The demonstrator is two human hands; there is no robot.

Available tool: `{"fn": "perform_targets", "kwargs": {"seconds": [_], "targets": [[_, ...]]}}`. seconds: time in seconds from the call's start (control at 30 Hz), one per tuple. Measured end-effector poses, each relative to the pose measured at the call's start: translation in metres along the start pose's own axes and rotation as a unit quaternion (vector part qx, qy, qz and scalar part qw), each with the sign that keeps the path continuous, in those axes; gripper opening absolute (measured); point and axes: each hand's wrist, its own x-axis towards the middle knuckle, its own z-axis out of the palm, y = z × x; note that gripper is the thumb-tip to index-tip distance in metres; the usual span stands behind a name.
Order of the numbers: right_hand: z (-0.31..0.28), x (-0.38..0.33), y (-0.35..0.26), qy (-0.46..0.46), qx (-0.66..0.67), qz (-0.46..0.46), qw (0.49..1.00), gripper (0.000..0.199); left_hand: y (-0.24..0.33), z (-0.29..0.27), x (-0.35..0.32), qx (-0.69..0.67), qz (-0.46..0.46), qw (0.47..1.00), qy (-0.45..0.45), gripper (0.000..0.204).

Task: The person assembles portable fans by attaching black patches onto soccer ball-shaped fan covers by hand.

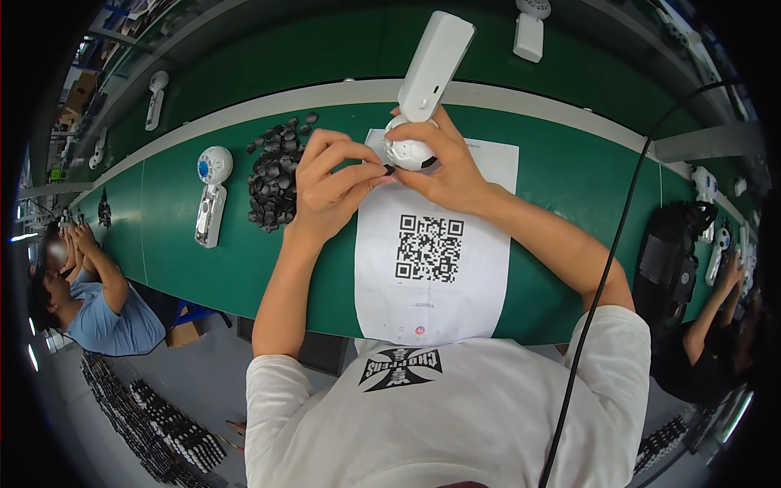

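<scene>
Clearly, the right hand (455,175) has its grip closed around the round head of a white plastic device with a long, box-shaped handle (438,61), its fingers curled over the head and the handle pointing up and away from the body. The left hand (325,183) has its grip nearly closed, thumb and fingertips pinching a small, dark black piece (389,170) at the head's lower left edge; whether the 2 parts touch cannot be told. The device is above the far end of a white paper sheet (378,301) printed with a square black code, which lies on a smooth green desk (252,285).

Just left of the left hand sits a loose heap of small black plastic pieces (273,179). Farther left lies 1 white device with a blue-centred round head (213,166). A thin black cable (606,281) crosses in front of the right forearm.
</scene>
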Motion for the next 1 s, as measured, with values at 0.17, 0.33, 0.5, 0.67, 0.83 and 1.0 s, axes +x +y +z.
{"fn": "perform_targets", "kwargs": {"seconds": [0.17,0.33,0.5,0.67,0.83,1.0], "targets": [[0.001,-0.004,0.001,-0.016,-0.043,-0.058,0.997,0.054,0.009,0.008,-0.002,-0.121,-0.151,0.981,-0.003,0.022],[0.000,-0.002,0.000,-0.014,-0.055,-0.121,0.991,0.046,0.011,0.019,-0.013,-0.316,-0.316,0.893,0.044,0.019],[-0.005,-0.003,0.004,-0.020,-0.035,-0.121,0.992,0.035,0.016,0.030,-0.007,-0.413,-0.383,0.822,0.080,0.033],[-0.002,0.000,0.002,-0.033,-0.052,-0.126,0.990,0.028,0.023,0.028,-0.008,-0.485,-0.431,0.756,0.089,0.037],[-0.006,-0.003,0.003,-0.036,0.010,-0.061,0.997,0.024,0.021,0.035,-0.010,-0.523,-0.458,0.714,0.080,0.035],[0.002,-0.001,0.004,-0.023,-0.015,-0.120,0.992,0.025,0.031,0.031,-0.007,-0.550,-0.467,0.686,0.093,0.042]]}}
